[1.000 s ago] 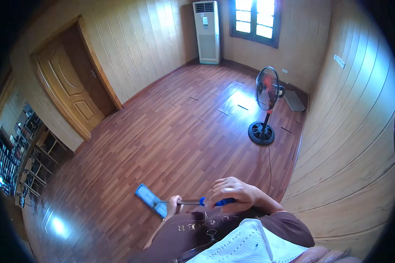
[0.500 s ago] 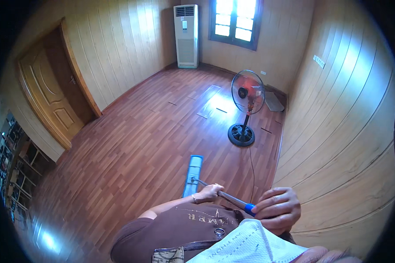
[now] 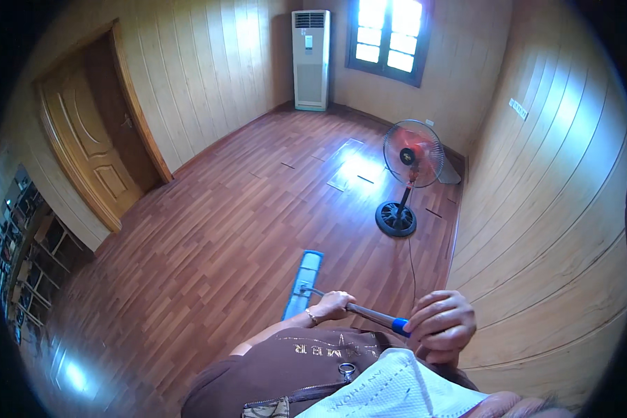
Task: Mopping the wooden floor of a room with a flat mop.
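Observation:
A flat mop lies with its light-blue head on the wooden floor in front of me, a little left of the middle. Its grey pole runs from the head toward my right side. My left hand is closed round the pole not far above the head, with a bracelet at the wrist. Higher up, my right hand grips the pole's end just past a blue collar. The very end of the pole is hidden by the fingers of that hand.
A standing fan with a round black base is ahead to the right, its cord trailing toward me. Panelled walls close in on the right. At the back stands a tall air conditioner. A wooden door and cluttered shelves are left.
The room has shifted right in the picture, as my view turned slightly left. The mop head sits a little farther left against the floor; both hands keep their hold on the pole.

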Action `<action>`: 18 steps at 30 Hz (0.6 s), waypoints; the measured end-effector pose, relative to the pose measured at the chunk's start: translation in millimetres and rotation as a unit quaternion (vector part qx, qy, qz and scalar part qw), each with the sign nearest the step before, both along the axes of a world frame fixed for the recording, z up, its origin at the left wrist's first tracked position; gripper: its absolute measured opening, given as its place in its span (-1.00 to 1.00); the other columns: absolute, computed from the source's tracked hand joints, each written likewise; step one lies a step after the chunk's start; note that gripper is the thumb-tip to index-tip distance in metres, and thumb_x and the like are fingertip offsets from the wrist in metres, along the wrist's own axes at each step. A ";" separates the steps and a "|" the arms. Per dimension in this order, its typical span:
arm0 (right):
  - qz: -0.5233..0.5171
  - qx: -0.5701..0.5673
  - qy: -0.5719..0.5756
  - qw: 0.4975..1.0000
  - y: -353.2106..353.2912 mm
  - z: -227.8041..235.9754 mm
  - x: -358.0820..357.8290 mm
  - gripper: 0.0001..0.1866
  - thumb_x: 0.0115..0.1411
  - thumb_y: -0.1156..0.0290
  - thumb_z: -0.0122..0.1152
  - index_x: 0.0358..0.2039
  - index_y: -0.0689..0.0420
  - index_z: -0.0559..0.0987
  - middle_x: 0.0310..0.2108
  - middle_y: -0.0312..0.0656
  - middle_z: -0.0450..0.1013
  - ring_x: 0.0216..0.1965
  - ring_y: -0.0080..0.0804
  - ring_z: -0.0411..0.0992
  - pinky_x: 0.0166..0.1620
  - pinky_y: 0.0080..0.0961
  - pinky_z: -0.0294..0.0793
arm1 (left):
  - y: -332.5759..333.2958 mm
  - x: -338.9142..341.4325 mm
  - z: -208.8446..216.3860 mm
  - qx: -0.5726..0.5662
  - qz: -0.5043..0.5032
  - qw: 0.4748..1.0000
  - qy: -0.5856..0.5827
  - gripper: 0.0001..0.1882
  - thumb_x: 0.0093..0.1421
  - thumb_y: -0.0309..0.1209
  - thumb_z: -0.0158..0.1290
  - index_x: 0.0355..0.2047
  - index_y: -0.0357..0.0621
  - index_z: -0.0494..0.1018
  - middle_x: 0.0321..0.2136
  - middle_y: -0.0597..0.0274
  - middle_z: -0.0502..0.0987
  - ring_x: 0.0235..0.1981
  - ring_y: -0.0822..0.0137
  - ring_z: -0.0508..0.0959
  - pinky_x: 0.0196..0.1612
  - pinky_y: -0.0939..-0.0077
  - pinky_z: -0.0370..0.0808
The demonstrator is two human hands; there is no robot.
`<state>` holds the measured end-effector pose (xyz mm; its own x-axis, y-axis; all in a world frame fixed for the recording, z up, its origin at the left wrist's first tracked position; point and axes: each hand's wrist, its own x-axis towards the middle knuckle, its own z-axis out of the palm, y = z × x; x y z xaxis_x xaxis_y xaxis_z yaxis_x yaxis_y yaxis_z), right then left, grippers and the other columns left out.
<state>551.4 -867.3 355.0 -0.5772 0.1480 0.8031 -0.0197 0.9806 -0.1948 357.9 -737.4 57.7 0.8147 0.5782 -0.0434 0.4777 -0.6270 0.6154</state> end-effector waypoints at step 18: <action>0.338 -0.278 0.014 0.899 81.6 -77.5 -193.8 -0.74 0.17 0.31 0.22 -0.23 0.24 0.57 -0.35 -0.06 0.51 -0.28 -0.15 0.49 -0.23 -0.25 0.41 | -70.3 -282.6 -62.9 0.191 0.464 0.865 -0.023 -0.64 0.03 -0.11 0.20 -0.70 -0.08 0.44 -0.63 0.02 0.49 -0.51 -0.05 0.52 -0.44 0.13 0.41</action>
